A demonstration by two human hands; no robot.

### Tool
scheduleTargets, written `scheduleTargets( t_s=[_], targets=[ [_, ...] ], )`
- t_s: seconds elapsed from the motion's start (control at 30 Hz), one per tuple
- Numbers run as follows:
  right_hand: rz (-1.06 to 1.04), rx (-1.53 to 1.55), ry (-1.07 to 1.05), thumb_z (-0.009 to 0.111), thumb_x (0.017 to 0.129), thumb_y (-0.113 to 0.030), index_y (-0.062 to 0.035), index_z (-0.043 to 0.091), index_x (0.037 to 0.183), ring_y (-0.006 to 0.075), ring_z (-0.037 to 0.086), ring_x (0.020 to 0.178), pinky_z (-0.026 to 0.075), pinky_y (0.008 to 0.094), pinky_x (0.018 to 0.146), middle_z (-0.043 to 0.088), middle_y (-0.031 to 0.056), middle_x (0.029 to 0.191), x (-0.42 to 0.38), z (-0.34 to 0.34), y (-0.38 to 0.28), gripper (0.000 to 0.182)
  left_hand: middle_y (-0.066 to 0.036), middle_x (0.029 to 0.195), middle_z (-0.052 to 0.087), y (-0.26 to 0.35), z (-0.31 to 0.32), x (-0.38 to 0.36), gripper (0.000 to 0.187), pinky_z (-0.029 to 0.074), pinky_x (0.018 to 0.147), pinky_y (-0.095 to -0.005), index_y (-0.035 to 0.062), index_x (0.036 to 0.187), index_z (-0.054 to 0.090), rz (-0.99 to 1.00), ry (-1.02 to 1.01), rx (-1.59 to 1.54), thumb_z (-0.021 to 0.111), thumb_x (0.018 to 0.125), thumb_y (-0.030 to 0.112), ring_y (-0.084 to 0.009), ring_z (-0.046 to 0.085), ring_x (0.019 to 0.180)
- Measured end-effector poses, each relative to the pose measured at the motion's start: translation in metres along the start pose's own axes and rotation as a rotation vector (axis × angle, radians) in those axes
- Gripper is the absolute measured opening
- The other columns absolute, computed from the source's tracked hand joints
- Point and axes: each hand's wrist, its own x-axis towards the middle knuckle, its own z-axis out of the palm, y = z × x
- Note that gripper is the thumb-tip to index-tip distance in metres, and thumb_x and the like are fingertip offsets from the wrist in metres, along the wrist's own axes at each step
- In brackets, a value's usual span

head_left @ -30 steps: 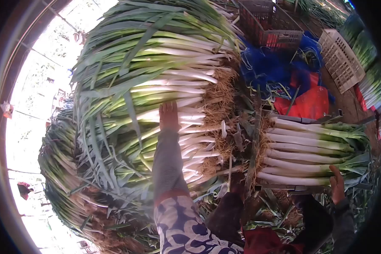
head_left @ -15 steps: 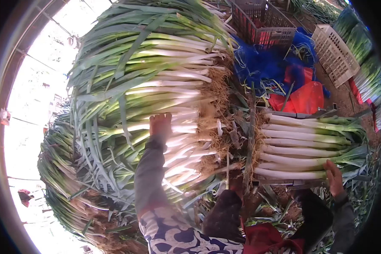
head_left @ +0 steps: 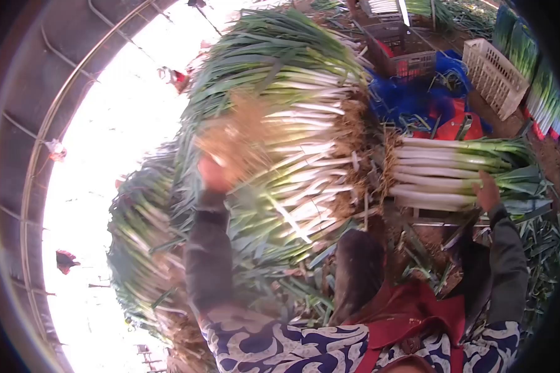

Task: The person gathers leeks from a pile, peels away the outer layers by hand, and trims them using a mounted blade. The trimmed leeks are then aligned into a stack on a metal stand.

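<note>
My left hand (head_left: 214, 173), smeared by motion, is closed on a leek (head_left: 239, 133) whose blurred brown roots point up over the big leek pile (head_left: 305, 124). On the right, my right hand (head_left: 488, 191) rests with its fingers against the green part of a row of leeks (head_left: 438, 171). That row lies side by side on a low stand, with roots to the left and leaves to the right.
Behind the row are blue netting (head_left: 398, 102), red bags (head_left: 457, 127), a dark crate (head_left: 410, 62) and a beige crate (head_left: 493, 78). Another leek heap (head_left: 143, 242) is at the left. Loose leaves (head_left: 417, 248) litter the ground near my knees.
My left hand has left the white stalks and now holds a leek over the pile's leafy side. My right hand stays at the row. The camera view has shifted.
</note>
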Motion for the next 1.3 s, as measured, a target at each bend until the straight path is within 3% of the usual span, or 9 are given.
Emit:
scheduleTargets(
  t_s=[0.13,0.37,0.53,0.67,0.8,0.9,1.03,1.23,1.3],
  targets=[
    [-0.105,0.270,0.092,0.057,0.084,-0.012,-0.0019,0.061,0.098,0.0375,0.058,0.093,0.045,0.0430,0.080,0.063,0.0185,0.097,0.012,-0.024,-0.060,0.018,-0.009,0.075,0.061,0.199,-0.069,0.020,0.028,0.052,0.063,-0.0314,-0.0031,0.084,0.060,0.094,0.323,0.001,0.074,0.060,-0.001,-0.0180,0.060,0.066],
    [0.022,0.514,-0.169,0.060,0.082,-0.013,-0.0005,0.059,0.084,0.0319,0.060,0.076,0.044,0.0437,0.065,0.060,0.0186,0.079,-0.006,-0.076,-0.147,0.013,-0.009,0.072,0.059,0.369,-0.119,0.040,0.028,0.047,0.062,-0.0319,-0.0070,0.080,0.063,0.270,0.436,0.191,0.072,0.064,0.013,-0.0185,0.058,0.063],
    [-0.243,0.964,0.037,0.055,0.088,-0.007,0.0003,0.061,0.100,0.0182,0.062,0.084,0.050,0.0317,0.068,0.063,0.0093,0.092,-0.008,-0.130,-0.214,0.015,-0.010,0.078,0.060,0.407,-0.110,0.046,0.027,0.047,0.065,-0.0306,-0.0057,0.083,0.062,0.453,0.220,-0.059,0.071,0.062,0.009,-0.0195,0.058,0.067],
    [-0.411,0.999,-0.080,0.059,0.089,-0.013,0.0005,0.061,0.101,0.0219,0.062,0.089,0.050,0.0311,0.080,0.064,0.0121,0.096,0.009,-0.193,-0.271,0.018,-0.008,0.082,0.057,0.429,-0.094,0.047,0.034,0.048,0.070,-0.0323,-0.0010,0.098,0.055,0.423,-0.132,-0.425,0.067,0.066,0.002,-0.0209,0.058,0.074],
    [-0.603,1.013,0.227,0.060,0.089,-0.021,-0.0015,0.060,0.109,0.0209,0.061,0.095,0.048,0.0332,0.083,0.064,0.0121,0.099,0.029,-0.218,-0.318,0.028,-0.001,0.077,0.048,0.464,-0.066,0.037,0.030,0.043,0.077,-0.0315,0.0032,0.102,0.049,0.410,-0.441,-0.583,0.058,0.073,0.002,-0.0178,0.048,0.078],
    [-0.472,1.452,-0.139,0.061,0.089,-0.021,-0.0015,0.058,0.112,0.0158,0.058,0.094,0.047,0.0323,0.080,0.064,0.0083,0.098,0.029,-0.212,-0.329,0.031,-0.001,0.075,0.047,0.477,-0.033,0.030,0.026,0.042,0.079,-0.0330,0.0043,0.101,0.049,0.424,-0.617,-0.728,0.056,0.076,0.003,-0.0185,0.046,0.077],
    [-0.435,1.314,-0.194,0.062,0.089,-0.021,0.0001,0.062,0.101,0.0081,0.052,0.080,0.045,0.0274,0.070,0.061,0.0019,0.085,0.001,-0.224,-0.303,0.024,-0.006,0.081,0.059,0.474,0.008,0.049,0.024,0.050,0.072,-0.0361,0.0052,0.098,0.055,0.381,-0.875,-0.934,0.061,0.076,0.001,-0.0219,0.058,0.076],
    [0.118,2.160,-0.198,0.058,0.091,-0.027,-0.0130,0.052,0.080,0.0066,0.041,0.054,0.035,0.0230,0.051,0.045,-0.0072,0.062,-0.026,-0.192,-0.214,0.019,-0.007,0.081,0.061,0.460,0.085,0.071,0.014,0.050,0.072,-0.0326,-0.0053,0.087,0.062,0.497,-0.454,-0.534,0.064,0.074,0.000,-0.0186,0.060,0.075],
    [0.264,2.275,-0.167,0.053,0.093,-0.029,-0.0151,0.047,0.082,0.0074,0.039,0.053,0.034,0.0226,0.049,0.041,-0.0068,0.063,-0.047,-0.190,-0.170,0.019,-0.008,0.082,0.062,0.476,0.105,0.059,0.014,0.050,0.073,-0.0328,-0.0061,0.086,0.062,0.149,-0.445,-0.821,0.064,0.073,0.000,-0.0198,0.060,0.076]
  ],
)
